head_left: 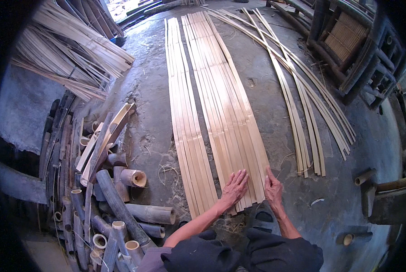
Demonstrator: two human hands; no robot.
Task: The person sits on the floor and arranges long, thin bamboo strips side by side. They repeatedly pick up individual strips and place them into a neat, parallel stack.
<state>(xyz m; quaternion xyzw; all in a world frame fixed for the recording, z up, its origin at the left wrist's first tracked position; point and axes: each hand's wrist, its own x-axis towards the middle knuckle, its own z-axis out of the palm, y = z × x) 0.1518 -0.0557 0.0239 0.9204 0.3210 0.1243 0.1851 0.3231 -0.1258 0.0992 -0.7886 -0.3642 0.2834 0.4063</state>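
Observation:
Long pale bamboo strips point(230, 113) lie side by side on the floor, forming a wide band that runs away from me. My left hand point(234, 187) rests flat across the near end of this band, fingers stretched out and close to each other. At the band's right edge, my right hand point(274, 187) has its fingers curled and pressed together against the outermost bamboo strip point(258, 174); part of its grip is hidden. A narrower band of similar strips point(185, 113) lies just to the left, with a thin gap between the two.
Loose strips point(298, 95) cross each other on the right. Cut bamboo tubes point(151, 213) are heaped at the lower left, below a leaning bundle of slats point(71, 54). A dark bamboo chair frame point(348, 50) stands at the far right. A short tube point(365, 177) lies near the right side.

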